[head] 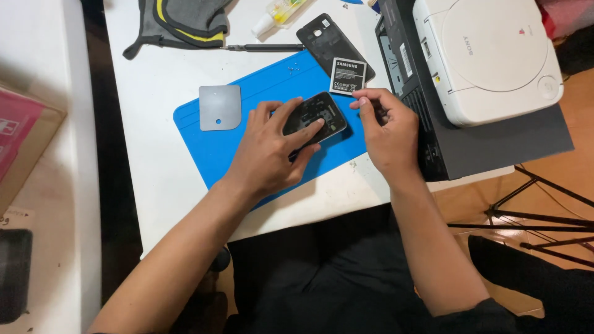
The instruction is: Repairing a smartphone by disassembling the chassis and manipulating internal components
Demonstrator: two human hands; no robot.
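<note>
Hands: L hand [272, 151] & R hand [387, 127] on 1 phone [315, 117].
</note>
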